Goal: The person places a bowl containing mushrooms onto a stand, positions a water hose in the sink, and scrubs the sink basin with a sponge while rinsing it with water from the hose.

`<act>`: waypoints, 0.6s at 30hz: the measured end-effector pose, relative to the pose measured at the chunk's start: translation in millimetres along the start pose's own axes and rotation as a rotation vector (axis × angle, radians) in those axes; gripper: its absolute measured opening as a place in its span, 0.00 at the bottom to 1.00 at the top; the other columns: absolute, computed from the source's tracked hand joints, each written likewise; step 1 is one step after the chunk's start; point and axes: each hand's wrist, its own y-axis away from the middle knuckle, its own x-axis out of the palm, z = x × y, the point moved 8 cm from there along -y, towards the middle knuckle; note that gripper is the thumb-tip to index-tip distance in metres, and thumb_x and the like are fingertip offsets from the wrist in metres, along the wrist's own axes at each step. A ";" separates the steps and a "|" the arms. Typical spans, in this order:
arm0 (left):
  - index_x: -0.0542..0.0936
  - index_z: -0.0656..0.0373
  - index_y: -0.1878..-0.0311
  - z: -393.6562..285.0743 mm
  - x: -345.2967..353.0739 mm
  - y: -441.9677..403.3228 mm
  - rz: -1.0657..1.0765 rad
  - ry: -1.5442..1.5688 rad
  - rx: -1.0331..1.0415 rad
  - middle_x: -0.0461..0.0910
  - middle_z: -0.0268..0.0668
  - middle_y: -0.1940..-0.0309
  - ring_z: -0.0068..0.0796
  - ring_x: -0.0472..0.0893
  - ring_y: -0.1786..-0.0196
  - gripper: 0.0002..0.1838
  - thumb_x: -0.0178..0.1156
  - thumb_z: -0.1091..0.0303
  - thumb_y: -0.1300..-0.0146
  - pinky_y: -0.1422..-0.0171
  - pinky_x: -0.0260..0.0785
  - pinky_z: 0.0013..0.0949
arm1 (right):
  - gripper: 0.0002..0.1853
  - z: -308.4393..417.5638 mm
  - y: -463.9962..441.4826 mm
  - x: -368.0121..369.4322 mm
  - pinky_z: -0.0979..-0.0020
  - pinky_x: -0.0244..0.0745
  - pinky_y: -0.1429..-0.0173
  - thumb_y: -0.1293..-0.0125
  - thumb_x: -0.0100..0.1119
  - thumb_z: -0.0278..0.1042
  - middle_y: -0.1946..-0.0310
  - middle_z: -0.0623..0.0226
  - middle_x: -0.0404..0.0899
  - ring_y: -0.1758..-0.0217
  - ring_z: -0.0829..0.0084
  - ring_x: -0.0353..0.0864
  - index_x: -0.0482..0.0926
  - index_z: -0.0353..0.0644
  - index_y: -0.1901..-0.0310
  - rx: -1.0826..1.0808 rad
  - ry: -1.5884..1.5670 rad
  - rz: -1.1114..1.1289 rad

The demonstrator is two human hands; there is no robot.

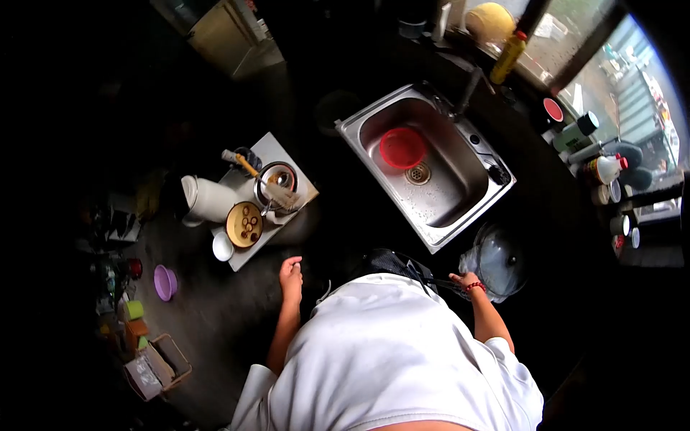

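Note:
My left hand (291, 279) is raised in front of my body on the left, its fingers curled closed. Whatever may be inside them is too small to make out. On the right, my right hand (466, 281), with a red bead bracelet at the wrist, is closed beside a round glass lid (503, 262) with a dark knob. A thin dark shape runs from that hand towards the dark cloth (392, 263) at my waist; I cannot tell whether it is a strap or a handle. Ahead of me, a red basin (402, 149) sits in the steel sink (449, 240).
Left of the sink, a small table (269, 147) bears a white pitcher (212, 201), a yellowish bowl (244, 224), a white cup (223, 247) and a brush (280, 195). A purple basin (165, 283) stands on the floor. Bottles, including a yellow one (509, 57), line the window side.

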 end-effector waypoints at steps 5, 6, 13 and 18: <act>0.76 0.54 0.56 -91.2 65.0 -29.6 0.119 -0.063 0.152 0.60 0.20 0.80 0.08 0.55 0.83 0.06 0.52 0.66 0.32 0.82 0.45 0.18 | 0.32 -45.0 7.9 3.0 0.61 0.70 0.42 0.43 0.57 0.62 0.55 0.47 0.80 0.48 0.51 0.78 0.81 0.38 0.53 0.135 -0.199 -0.089; 0.75 0.54 0.56 -107.2 75.3 -37.2 0.153 -0.051 0.193 0.59 0.19 0.80 0.08 0.54 0.84 0.06 0.51 0.66 0.31 0.82 0.44 0.17 | 0.31 -41.0 18.3 -3.1 0.61 0.70 0.42 0.42 0.56 0.62 0.55 0.47 0.80 0.47 0.51 0.78 0.81 0.38 0.54 0.037 -0.215 -0.189; 0.72 0.59 0.48 -213.7 141.3 -110.3 0.294 0.095 0.251 0.58 0.21 0.81 0.09 0.52 0.84 0.11 0.45 0.70 0.30 0.82 0.42 0.18 | 0.28 -31.4 53.8 17.9 0.60 0.70 0.45 0.40 0.55 0.58 0.58 0.47 0.81 0.50 0.54 0.79 0.81 0.35 0.57 0.209 -0.517 -0.132; 0.53 0.56 0.29 -273.5 203.5 -199.7 0.442 0.140 0.321 0.72 0.33 0.63 0.21 0.75 0.66 0.34 0.52 0.76 0.37 0.66 0.69 0.21 | 0.26 -13.6 81.9 14.8 0.60 0.70 0.55 0.38 0.54 0.56 0.68 0.50 0.80 0.63 0.57 0.78 0.79 0.33 0.66 0.191 -0.492 -0.345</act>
